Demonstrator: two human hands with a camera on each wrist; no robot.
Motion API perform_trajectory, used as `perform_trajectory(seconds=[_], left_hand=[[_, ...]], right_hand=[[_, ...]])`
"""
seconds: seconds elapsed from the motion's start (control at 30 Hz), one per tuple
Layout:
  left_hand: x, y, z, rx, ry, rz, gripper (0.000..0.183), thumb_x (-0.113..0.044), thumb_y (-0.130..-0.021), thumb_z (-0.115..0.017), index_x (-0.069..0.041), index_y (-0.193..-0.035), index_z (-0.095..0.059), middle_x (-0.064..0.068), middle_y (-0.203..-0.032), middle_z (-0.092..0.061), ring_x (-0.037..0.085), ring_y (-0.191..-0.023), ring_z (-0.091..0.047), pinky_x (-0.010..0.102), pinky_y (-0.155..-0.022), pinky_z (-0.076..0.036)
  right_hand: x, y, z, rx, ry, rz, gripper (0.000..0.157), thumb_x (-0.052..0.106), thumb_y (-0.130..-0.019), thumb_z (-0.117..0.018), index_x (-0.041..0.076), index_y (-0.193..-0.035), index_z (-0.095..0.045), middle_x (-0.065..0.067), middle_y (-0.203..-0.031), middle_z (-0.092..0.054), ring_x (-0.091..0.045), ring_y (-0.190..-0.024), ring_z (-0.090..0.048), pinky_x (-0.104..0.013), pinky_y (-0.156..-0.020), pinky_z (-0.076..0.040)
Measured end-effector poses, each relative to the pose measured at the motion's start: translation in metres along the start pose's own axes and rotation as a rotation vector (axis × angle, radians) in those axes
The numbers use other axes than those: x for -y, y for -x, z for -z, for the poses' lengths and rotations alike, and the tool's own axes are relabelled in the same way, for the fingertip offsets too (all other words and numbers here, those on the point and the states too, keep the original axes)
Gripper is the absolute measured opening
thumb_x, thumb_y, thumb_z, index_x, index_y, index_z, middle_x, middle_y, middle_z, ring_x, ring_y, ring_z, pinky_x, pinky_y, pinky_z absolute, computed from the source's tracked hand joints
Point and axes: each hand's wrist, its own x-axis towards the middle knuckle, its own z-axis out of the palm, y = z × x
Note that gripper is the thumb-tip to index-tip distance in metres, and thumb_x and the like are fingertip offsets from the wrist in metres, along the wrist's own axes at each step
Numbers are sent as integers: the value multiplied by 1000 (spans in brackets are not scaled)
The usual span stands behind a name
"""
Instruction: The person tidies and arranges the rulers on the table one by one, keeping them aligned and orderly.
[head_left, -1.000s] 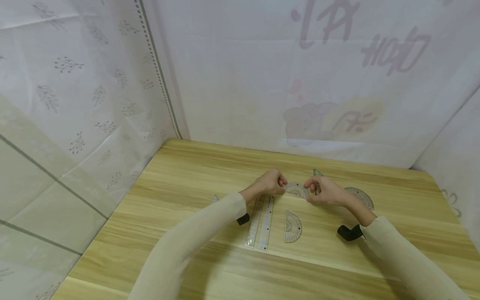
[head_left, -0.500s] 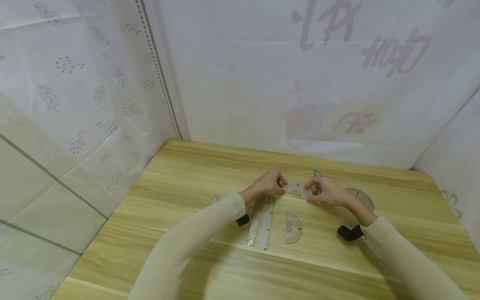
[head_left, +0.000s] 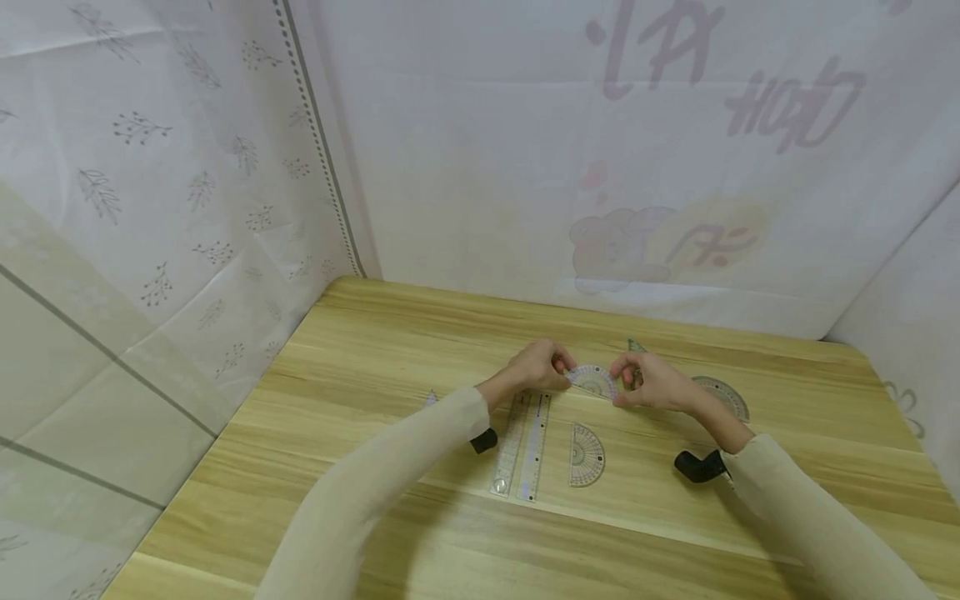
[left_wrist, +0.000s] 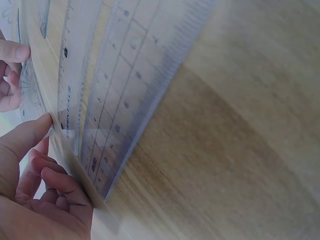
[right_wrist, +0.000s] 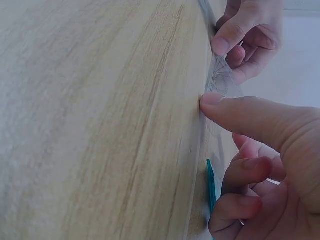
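A clear half-round protractor (head_left: 595, 382) is held between both hands, its curved side toward the back of the table. My left hand (head_left: 542, 365) pinches its left end, thumb on the near edge in the left wrist view. At the right end, my right hand (head_left: 654, 383) pinches it between thumb and forefinger; the right thumb (right_wrist: 215, 98) lies along the straight edge. Two clear rulers, one wider (head_left: 510, 446) and one narrower (head_left: 534, 450), lie side by side below my left hand. A second clear protractor (head_left: 587, 455) lies nearer the front, its straight side facing left.
Behind my right hand a green set square (head_left: 636, 344) shows only partly. A larger protractor (head_left: 722, 397) lies by my right wrist, partly covered. One clear pointed tip (head_left: 431, 399) sticks out behind the left sleeve. Printed cloth (head_left: 480, 183) hangs behind the wooden table (head_left: 360, 333).
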Motion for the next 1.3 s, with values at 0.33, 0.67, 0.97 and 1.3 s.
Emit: perform_trajectory(seconds=[0.33, 0.67, 0.97, 1.3], left_hand=[[2, 1, 1, -19, 61, 9, 7, -7, -90, -78, -8, -97, -77, -2, -83, -60, 12, -77, -52, 27, -71, -42], [3, -2, 4, -14, 75, -47, 8, -12, -94, -76, -4, -97, -78, -1, -87, -64, 11, -78, -51, 23, -68, -43], [0, 3, 8, -13, 71, -60, 9, -12, -95, -75, -4, -97, -78, -1, -78, -59, 8, -67, -46, 21, -59, -38], [2, 7, 6, 19, 62, -123, 9, -10, -95, -74, -2, -96, -78, -2, -70, -55, 7, -57, -42, 20, -56, -37]], right_hand=[[0, 0, -1, -5, 32, 73, 4, 5, -95, -73, 1, -95, -73, -4, -81, -58, -19, -73, -50, -28, -63, -44], [3, 4, 2, -35, -53, -19, 13, 12, -100, -68, 0, -101, -74, -10, -97, -69, -26, -86, -65, -34, -71, -55], [7, 9, 2, -37, -84, -27, 15, 15, -100, -68, 2, -103, -75, -11, -97, -67, -28, -82, -61, -35, -67, -52], [8, 14, -2, -37, -67, 20, 14, 16, -100, -68, 5, -98, -76, -9, -99, -69, -25, -83, -62, -34, -69, -52]])
